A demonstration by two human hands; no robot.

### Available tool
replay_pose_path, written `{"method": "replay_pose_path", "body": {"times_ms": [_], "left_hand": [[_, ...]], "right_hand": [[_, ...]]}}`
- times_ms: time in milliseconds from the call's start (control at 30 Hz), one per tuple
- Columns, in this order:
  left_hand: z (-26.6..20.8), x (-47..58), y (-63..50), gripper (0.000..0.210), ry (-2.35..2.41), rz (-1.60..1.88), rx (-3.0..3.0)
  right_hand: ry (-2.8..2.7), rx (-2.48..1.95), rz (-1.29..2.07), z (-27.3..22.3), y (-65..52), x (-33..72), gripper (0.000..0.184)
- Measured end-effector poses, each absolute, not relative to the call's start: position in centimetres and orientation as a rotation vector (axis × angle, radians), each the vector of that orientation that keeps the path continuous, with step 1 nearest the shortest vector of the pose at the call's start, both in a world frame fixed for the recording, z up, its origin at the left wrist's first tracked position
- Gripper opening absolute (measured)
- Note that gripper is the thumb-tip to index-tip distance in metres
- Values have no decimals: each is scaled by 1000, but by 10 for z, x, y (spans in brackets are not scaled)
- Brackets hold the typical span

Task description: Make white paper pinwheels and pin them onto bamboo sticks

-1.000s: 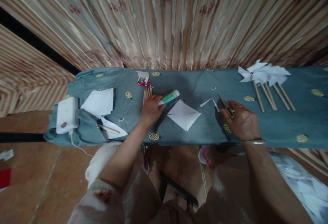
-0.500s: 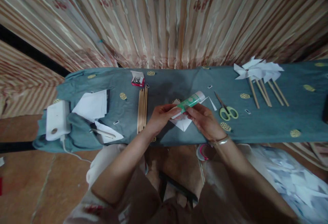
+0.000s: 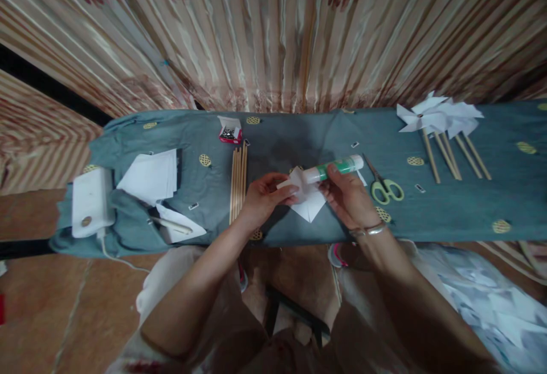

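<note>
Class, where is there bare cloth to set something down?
The blue-grey cloth is free along its back strip between the open red box and the pinwheels, and right of the pinwheels. Crowded: the middle, where the left hand, right hand, folded paper and glue stick cluster, scissors close by; and the left end, with paper stack and white corded device.

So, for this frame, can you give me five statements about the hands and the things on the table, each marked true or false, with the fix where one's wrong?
1. The right hand holds the glue stick. True.
2. The left hand has its fingers on the paper. True.
3. The left hand grips the scissors. False: the scissors lie on the cloth, right of the right hand.
4. The red box is shut. False: the red box stands open.
5. The pinwheels lie to the right of the scissors. True.
</note>
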State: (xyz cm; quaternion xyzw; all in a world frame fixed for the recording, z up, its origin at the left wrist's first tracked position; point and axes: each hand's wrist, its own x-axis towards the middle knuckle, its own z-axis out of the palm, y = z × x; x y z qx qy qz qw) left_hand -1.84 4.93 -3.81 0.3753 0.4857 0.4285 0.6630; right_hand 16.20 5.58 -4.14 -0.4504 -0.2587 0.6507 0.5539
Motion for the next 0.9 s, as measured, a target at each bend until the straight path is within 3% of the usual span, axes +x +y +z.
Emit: {"method": "replay_pose_path", "body": {"times_ms": [167,367,600,900], "left_hand": [[-44,-47,62,22,1466,934,1567],[-69,-59,76,32,1596,778,2221],[-71,-55,74,44,1556,760,2412],[-66,-21,26,33,1131,660,2565]], "right_hand": [[-486,-1048,1605,-42,61,174,39],[-707,-1130,1560,-45,55,177,31],[-1063,-1296,1179,-49,48,176,28],[-1527,-1595,812,-53,41,180,33]]}}
